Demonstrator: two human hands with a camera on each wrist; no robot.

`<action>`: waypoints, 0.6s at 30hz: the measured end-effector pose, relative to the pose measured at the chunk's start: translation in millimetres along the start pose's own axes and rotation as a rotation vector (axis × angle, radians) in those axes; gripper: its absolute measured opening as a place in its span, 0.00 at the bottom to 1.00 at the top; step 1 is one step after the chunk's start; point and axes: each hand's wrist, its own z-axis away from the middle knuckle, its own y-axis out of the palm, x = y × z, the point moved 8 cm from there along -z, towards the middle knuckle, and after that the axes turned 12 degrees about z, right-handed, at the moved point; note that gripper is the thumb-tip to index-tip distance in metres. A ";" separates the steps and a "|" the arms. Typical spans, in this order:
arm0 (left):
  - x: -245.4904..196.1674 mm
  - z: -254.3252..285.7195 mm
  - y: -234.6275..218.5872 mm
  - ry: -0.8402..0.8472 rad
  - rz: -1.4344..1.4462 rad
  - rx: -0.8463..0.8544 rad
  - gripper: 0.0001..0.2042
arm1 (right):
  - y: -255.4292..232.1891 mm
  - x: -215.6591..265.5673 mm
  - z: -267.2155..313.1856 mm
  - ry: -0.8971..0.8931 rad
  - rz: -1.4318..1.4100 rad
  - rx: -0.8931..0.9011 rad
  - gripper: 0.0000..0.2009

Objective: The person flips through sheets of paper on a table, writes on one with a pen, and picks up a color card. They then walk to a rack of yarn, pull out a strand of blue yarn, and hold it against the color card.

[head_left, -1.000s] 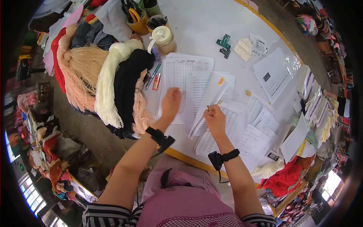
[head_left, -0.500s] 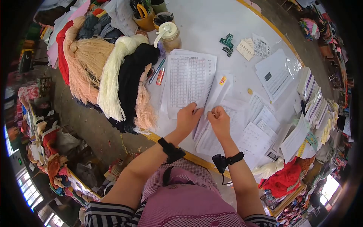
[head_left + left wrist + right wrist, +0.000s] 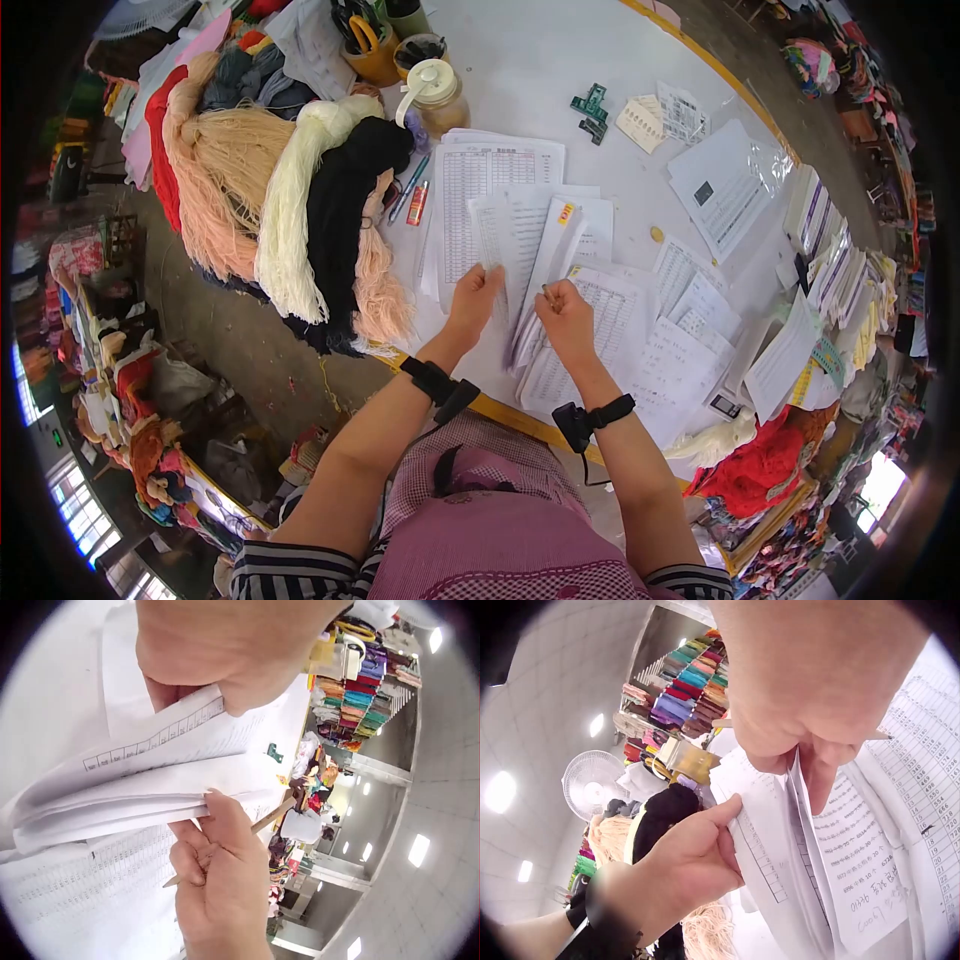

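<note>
My left hand point(image 3: 474, 302) pinches the edge of a printed sheet point(image 3: 759, 855), thumb on top, and holds it raised over the stack. Close to its right, my right hand point(image 3: 567, 322) keeps a pencil point(image 3: 268, 820) across its curled fingers. The same hand pinches folded-back sheets point(image 3: 150, 796) between thumb and fingers, as the left wrist view shows. Handwritten lines run down one of these pages point(image 3: 859, 870). Below the right hand lies a printed table sheet point(image 3: 605, 305), and a stack of table forms point(image 3: 460, 170) lies beyond the left hand.
Skeins of yarn point(image 3: 290, 235) cover the table's left side. A lidded jar point(image 3: 437, 100), pen cups point(image 3: 372, 55), a pen point(image 3: 408, 188) and a lighter point(image 3: 417, 203) stand or lie behind. Green clips point(image 3: 591, 112), loose papers point(image 3: 722, 190) and piled booklets point(image 3: 835, 255) are rightward.
My left hand came down from above the forms to the stack's edge, turned a sheet beside the right hand, then drew left with a sheet. The right hand stayed nearly in place with the pencil.
</note>
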 end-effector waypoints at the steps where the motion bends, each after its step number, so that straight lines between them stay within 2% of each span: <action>1: 4.6 -4.1 1.7 0.037 -0.132 0.069 0.10 | -0.6 3.2 0.1 -0.016 -0.006 -0.007 0.08; 2: 10.2 -6.7 3.0 0.073 -0.264 0.138 0.12 | -1.6 4.5 0.7 -0.016 -0.007 -0.008 0.08; 3: 11.3 -4.6 5.0 0.073 -0.265 0.138 0.12 | -2.2 7.6 2.2 0.009 0.012 0.026 0.08; 5: 0.5 5.5 23.7 0.315 -0.472 0.246 0.16 | -1.1 7.7 4.9 0.033 0.031 0.062 0.10; 7: -1.4 14.1 31.1 0.288 -0.515 0.237 0.13 | -5.7 9.4 7.8 -0.025 0.151 0.029 0.15; 10: 1.1 25.9 42.4 0.223 -0.389 0.265 0.11 | -10.3 3.3 11.5 -0.020 0.206 0.010 0.16; 12: -7.9 36.0 52.8 0.495 -0.666 0.306 0.13 | -11.2 -3.1 12.3 -0.001 0.160 0.005 0.15; 14: -7.2 38.1 54.7 0.501 -0.689 0.285 0.13 | -10.4 -11.6 12.7 0.015 0.112 0.001 0.15; 16: -11.9 41.4 57.0 0.507 -0.712 0.265 0.13 | -11.8 -10.1 13.0 -0.072 0.127 -0.038 0.13; 18: -9.7 40.7 57.7 0.432 -0.824 0.248 0.14 | -11.8 -12.7 13.5 -0.080 0.120 -0.065 0.11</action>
